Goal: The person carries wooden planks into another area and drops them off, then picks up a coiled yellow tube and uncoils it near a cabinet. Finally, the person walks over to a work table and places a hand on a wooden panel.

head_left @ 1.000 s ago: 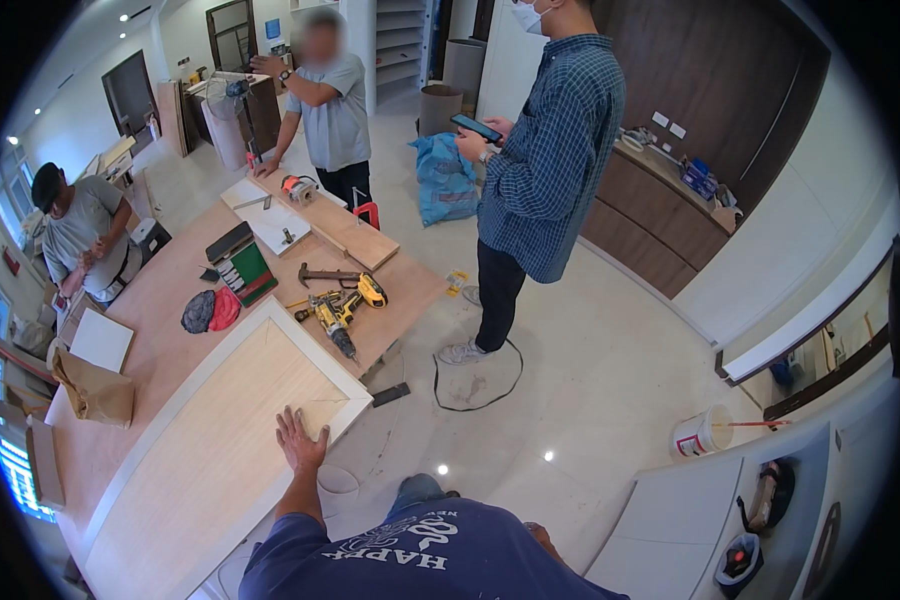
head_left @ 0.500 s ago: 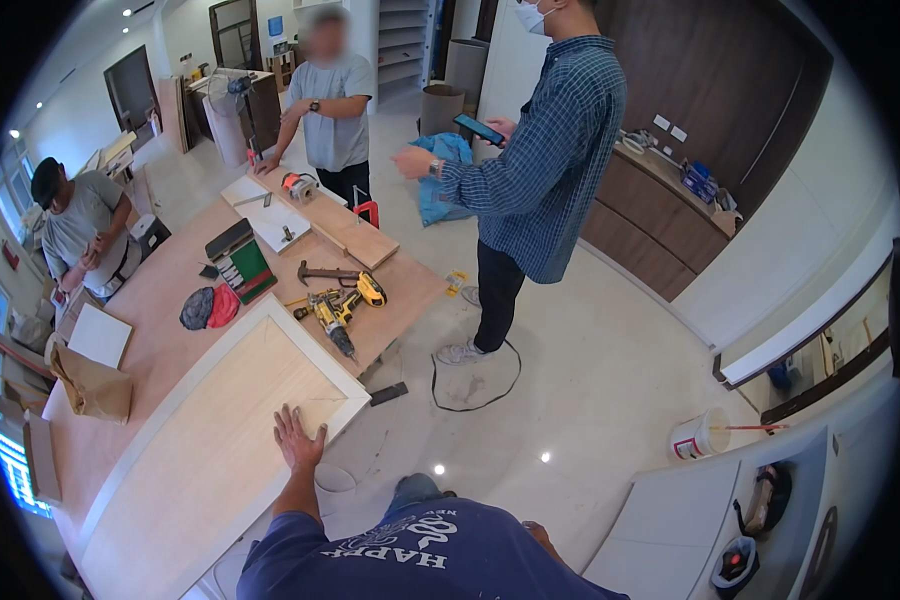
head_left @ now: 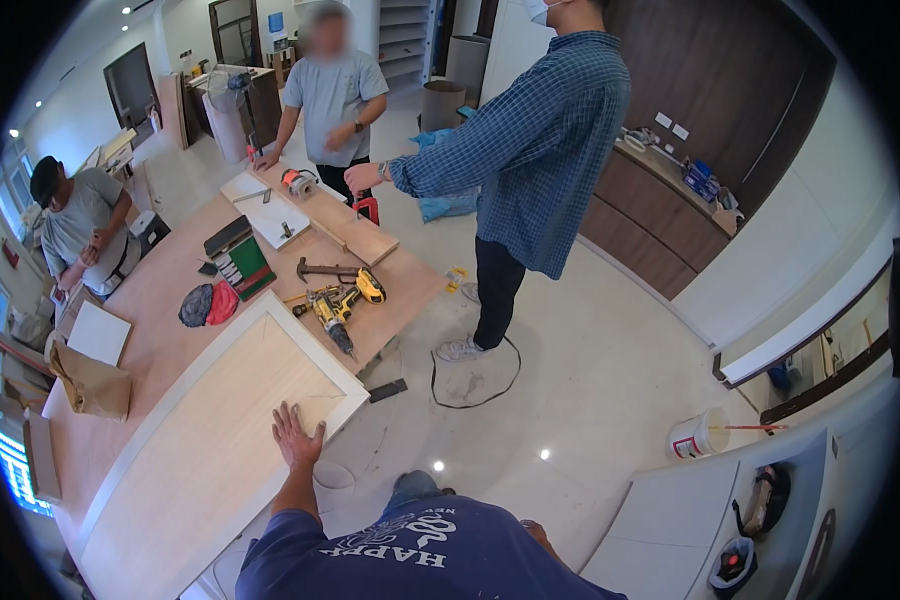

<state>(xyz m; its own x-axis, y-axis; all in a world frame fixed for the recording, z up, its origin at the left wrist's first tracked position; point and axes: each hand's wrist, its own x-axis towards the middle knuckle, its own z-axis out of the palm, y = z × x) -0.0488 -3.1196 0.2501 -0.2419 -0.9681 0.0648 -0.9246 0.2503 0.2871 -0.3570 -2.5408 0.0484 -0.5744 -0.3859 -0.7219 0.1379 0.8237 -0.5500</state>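
My left hand (head_left: 298, 437) lies flat with fingers spread on a pale wooden panel (head_left: 220, 420) edged with white strips. The panel rests on a large plywood work table (head_left: 165, 335). Past the panel's far corner lie a yellow-and-black cordless drill (head_left: 332, 318), another yellow tool (head_left: 371, 287) and a claw hammer (head_left: 325, 272). Of my right arm, only a bit of skin (head_left: 542, 540) shows beyond my blue shirt, and its fingers are hidden.
A person in a checked shirt (head_left: 560, 150) stands beyond the table's right end. Two people in grey shirts (head_left: 335, 110) (head_left: 95, 215) are at its far side. A cable loop (head_left: 475, 407) lies on the floor; a white bucket (head_left: 698, 435) stands right. A paper bag (head_left: 90, 382) sits on the table.
The person in the checked shirt has stretched an arm toward the table. The far person in grey has lowered one arm. My left hand stays in place on the panel.
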